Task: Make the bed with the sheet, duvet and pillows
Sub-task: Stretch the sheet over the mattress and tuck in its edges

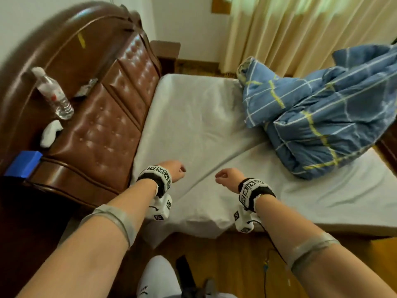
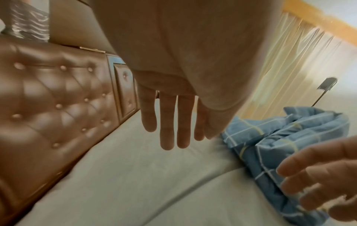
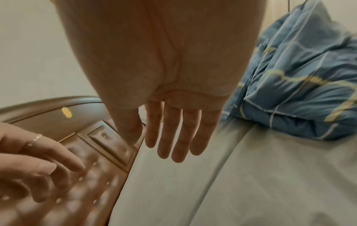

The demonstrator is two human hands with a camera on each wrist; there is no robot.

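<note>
The left hand (image 1: 174,170) hangs above the white sheet (image 1: 193,130) close to the headboard (image 1: 111,108), fingers (image 2: 167,122) straight and slack, grasping nothing; a thin ring sits on one finger in the right wrist view. The right hand (image 1: 228,177) hangs beside it, further from the headboard, its fingers (image 3: 179,134) likewise loose and extended with nothing in them. Both hands are above the near corner of the bed, a gap between them, and whether either touches the sheet I cannot tell.

The sheet lies spread over the mattress right up to the foot of the headboard, with a long crease running diagonally away from it. The blue checked duvet (image 1: 322,112) is bunched in a heap on the part of the bed well away from the headboard, on the right hand's side.

On the headboard's wooden ledge stand a clear plastic bottle (image 1: 53,93), a crumpled white tissue (image 1: 50,133) near it, and a blue block (image 1: 23,163) at the ledge's near end. Cream curtains (image 1: 300,33) hang beyond the far side of the bed.
</note>
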